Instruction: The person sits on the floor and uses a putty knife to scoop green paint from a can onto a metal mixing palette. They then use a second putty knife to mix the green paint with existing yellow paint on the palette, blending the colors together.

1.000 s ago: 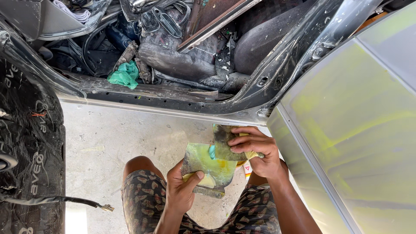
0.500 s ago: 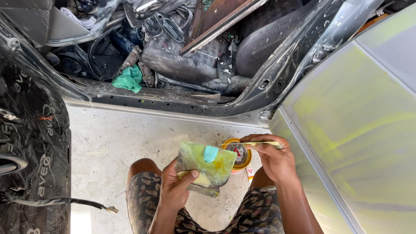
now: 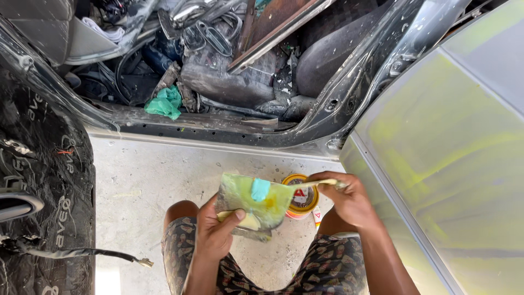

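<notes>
My left hand (image 3: 214, 234) grips a flat mixing board (image 3: 252, 203) smeared yellow-green, with a blob of turquoise paste on its upper middle. My right hand (image 3: 345, 199) holds a thin spreader blade (image 3: 312, 184) by its end; the blade's tip reaches toward the board's right edge. Just behind the board and under the blade stands a small round tin (image 3: 303, 200) with a yellow rim, on the concrete floor. My knees in patterned shorts (image 3: 327, 267) are below both hands.
An open car body sill (image 3: 207, 127) runs across the top, with parts, cables and a green rag (image 3: 165, 102) inside. A car panel (image 3: 447, 164) coated yellow-green stands at right. A black door trim with a loose cable (image 3: 38, 180) lies at left.
My right hand lifted off the board and moved right, uncovering the tin; the spreader now points at the board's edge. The board stayed in my left hand.
</notes>
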